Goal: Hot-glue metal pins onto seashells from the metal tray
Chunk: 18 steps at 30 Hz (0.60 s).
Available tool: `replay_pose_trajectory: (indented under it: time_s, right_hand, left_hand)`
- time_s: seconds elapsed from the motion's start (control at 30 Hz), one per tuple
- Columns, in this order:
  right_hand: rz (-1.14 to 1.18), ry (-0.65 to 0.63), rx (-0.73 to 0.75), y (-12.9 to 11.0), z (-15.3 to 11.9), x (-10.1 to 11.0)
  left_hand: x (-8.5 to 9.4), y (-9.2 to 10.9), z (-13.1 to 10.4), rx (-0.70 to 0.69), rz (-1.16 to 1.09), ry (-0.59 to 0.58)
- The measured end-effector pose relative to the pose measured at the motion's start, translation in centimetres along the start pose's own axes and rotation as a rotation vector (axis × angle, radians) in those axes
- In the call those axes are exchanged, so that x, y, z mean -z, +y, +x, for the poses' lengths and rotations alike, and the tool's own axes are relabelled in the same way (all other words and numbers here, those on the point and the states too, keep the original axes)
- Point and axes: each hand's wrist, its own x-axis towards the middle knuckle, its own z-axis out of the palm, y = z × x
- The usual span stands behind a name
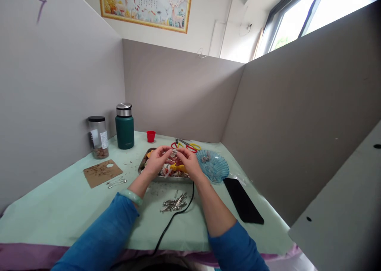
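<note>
My left hand (158, 160) and my right hand (188, 162) meet above a metal tray (175, 179) of mixed small items. Between the fingertips of both hands is a small, pale, round piece (173, 154), too small to name. The fingers of each hand are pinched on it. Colourful and orange-yellow bits show in the tray beneath my hands. On the cloth in front of the tray lies a pile of small metal clips (174, 203), with a black cord (171, 220) running beside it.
A blue shell-shaped plate (218, 166) and a black phone-like slab (243, 201) lie right. Behind are scissors (193, 147) and a red cup (151, 136). Left stand a green bottle (124, 132) and a jar (99, 138), near brown card (98, 175) and silver pins (116, 182). Grey partitions (184, 92) surround the table.
</note>
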Motion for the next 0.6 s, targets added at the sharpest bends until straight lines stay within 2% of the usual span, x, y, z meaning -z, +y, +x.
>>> replay_pose_trajectory:
  time_s: [0.27, 0.6]
  right_hand:
    - [-0.203, -0.001, 0.104, 0.7, 0.2, 0.2]
    - [-0.586, 0.074, 0.436, 0.1, -0.5, 0.1]
  left_hand:
    - [0.1, 0.2, -0.2, 0.058, -0.021, 0.002]
    - [0.2, -1.2, 0.5, -0.051, 0.041, 0.037]
